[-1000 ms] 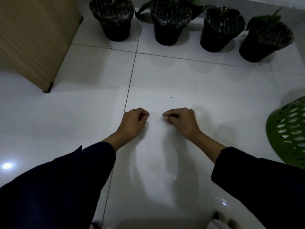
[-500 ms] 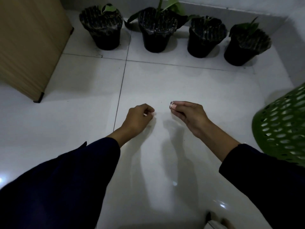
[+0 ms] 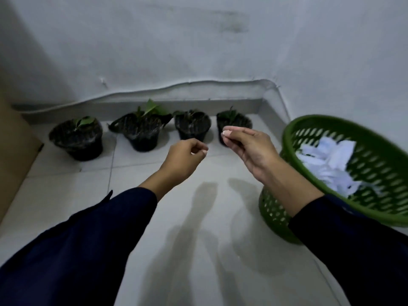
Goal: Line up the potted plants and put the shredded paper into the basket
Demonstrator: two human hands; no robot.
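Note:
Several black pots with small green plants stand in a row along the wall's foot, from the leftmost pot (image 3: pixel 77 142) to the rightmost pot (image 3: pixel 234 120), which sits partly behind my right hand. A green perforated basket (image 3: pixel 309 121) stands at the right with white shredded paper (image 3: pixel 326 160) heaped inside. My left hand (image 3: pixel 184 159) is raised over the floor, thumb and forefinger pinching a tiny pale paper scrap. My right hand (image 3: pixel 248 146) is held a little higher, left of the basket rim, its fingertips pinched on a small paper scrap.
A wooden cabinet side (image 3: pixel 13 155) stands at the left edge. A grey wall (image 3: pixel 198 51) with a low skirting runs behind the pots and turns a corner by the basket. White floor tiles (image 3: pixel 198 217) lie below my arms.
Both hands have lifted off the floor with fingers pinched and moved up and rightward. My view has tilted up, bringing the wall and the inside of the basket into sight.

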